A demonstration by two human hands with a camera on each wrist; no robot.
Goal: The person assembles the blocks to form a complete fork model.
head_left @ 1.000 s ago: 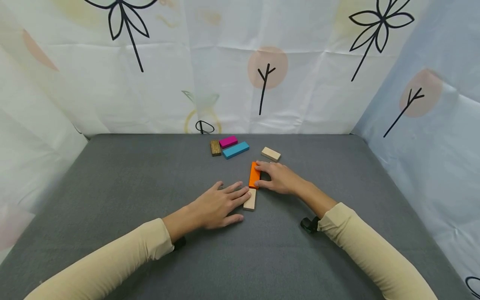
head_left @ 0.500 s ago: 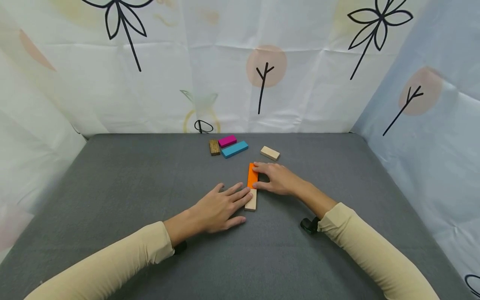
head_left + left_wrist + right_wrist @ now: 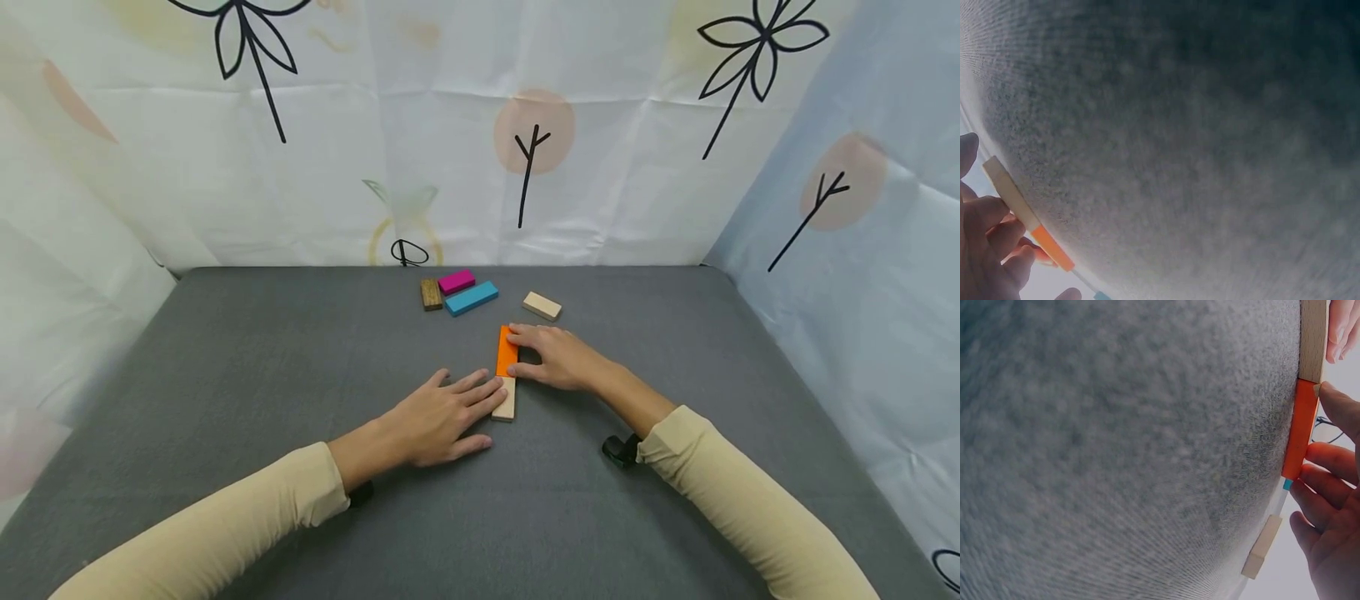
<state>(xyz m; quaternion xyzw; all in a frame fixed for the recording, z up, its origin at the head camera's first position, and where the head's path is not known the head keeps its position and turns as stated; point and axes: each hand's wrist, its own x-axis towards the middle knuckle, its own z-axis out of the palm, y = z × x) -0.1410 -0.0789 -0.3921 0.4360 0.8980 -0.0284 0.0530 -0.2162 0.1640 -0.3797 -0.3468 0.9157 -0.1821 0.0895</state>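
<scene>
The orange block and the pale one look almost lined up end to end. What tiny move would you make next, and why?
Probably a slight nudge of the orange block with the right hand to square it with the pale block. The two meet end to end, the left hand steadies the pale one, and the line looks just slightly bent in the head view.
</scene>
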